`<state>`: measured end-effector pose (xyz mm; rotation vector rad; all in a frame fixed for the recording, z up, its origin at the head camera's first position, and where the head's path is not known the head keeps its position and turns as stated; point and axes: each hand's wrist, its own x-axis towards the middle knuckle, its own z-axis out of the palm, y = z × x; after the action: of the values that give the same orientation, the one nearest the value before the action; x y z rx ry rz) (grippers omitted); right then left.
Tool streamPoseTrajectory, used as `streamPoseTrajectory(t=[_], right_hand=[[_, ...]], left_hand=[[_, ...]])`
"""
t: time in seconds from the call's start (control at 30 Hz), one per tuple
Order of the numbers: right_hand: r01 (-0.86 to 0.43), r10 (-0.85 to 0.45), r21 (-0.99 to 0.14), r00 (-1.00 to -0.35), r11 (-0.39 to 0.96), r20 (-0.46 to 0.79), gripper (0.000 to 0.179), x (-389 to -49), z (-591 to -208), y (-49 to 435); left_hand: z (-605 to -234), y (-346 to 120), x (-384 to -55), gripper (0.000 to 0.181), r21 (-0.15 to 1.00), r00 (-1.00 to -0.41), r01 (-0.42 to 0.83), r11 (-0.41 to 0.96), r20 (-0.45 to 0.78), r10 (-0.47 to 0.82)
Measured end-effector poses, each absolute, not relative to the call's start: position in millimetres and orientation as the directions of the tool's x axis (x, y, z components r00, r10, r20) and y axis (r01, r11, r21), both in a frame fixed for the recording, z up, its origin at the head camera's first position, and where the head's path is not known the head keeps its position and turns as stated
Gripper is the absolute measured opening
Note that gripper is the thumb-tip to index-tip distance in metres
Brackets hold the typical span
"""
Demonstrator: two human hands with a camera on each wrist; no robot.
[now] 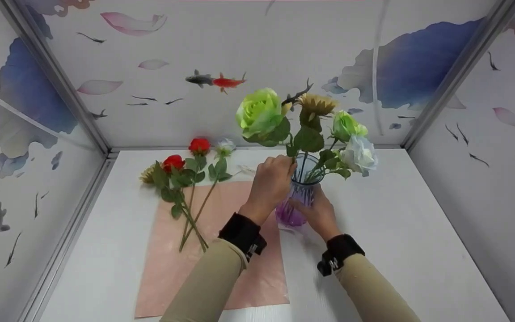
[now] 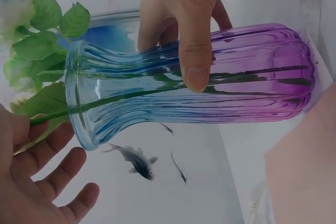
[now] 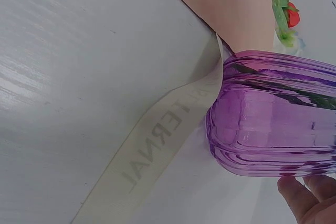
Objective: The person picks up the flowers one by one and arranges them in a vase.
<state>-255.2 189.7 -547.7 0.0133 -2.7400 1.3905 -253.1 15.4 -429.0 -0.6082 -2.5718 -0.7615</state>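
Note:
A ribbed glass vase [image 1: 291, 213], blue at the mouth and purple at the base, stands on the white table holding several artificial flowers. My right hand [image 1: 322, 212] grips its side, the thumb across the glass in the left wrist view. At the rim, my left hand [image 2: 39, 177] pinches a green stem [image 2: 52, 116] between thumb and forefinger, the other fingers spread. Above the vase are a large green rose [image 1: 261, 114], a brownish-yellow flower [image 1: 315, 106], a smaller green rose [image 1: 347, 126] and a pale blue-white rose [image 1: 359, 154]. Which bloom the pinched stem carries is unclear.
Left of the vase, a pink wrapping sheet [image 1: 239, 250] lies flat. Across its far part lie stems with red roses [image 1: 173, 163], a whitish flower [image 1: 225, 146] and a yellowish one [image 1: 147, 174]. A lettered ribbon [image 3: 157, 140] runs by the vase base. Printed panels [image 1: 266, 49] enclose the table.

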Motion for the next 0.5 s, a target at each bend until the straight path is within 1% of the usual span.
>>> streamPoseTrajectory(t=[0.1,0.2,0.3,0.4,0.5], right_hand=[[-0.023,0.03,-0.806,-0.998,0.592,0.051,0.095,-255.9,-547.6,189.5],[-0.018,0.035,-0.803,-0.998,0.596,0.048,0.093,-256.7,-547.7,189.8],[-0.023,0.037,-0.799,-0.998,0.601,0.056,0.09,-257.0,-548.5,190.5],[-0.033,0.036,-0.798,-0.997,0.602,0.068,0.086,-256.4,-549.4,190.8],[-0.073,0.016,-0.791,-0.994,0.607,0.105,0.078,-254.8,-550.2,190.6]], left_hand=[[-433.6,17.2,-252.1,0.024,0.286,-0.79,0.524,0.803,0.515,0.332],[-437.6,17.9,-251.0,0.021,0.13,-0.735,0.535,0.835,0.558,0.384],[-438.8,17.7,-249.6,0.02,0.017,-0.703,0.535,0.845,0.564,0.434],[-437.4,16.2,-247.4,0.021,-0.036,-0.716,0.541,0.84,0.504,0.482],[-436.4,15.6,-246.6,0.028,-0.008,-0.749,0.555,0.832,0.429,0.504]])
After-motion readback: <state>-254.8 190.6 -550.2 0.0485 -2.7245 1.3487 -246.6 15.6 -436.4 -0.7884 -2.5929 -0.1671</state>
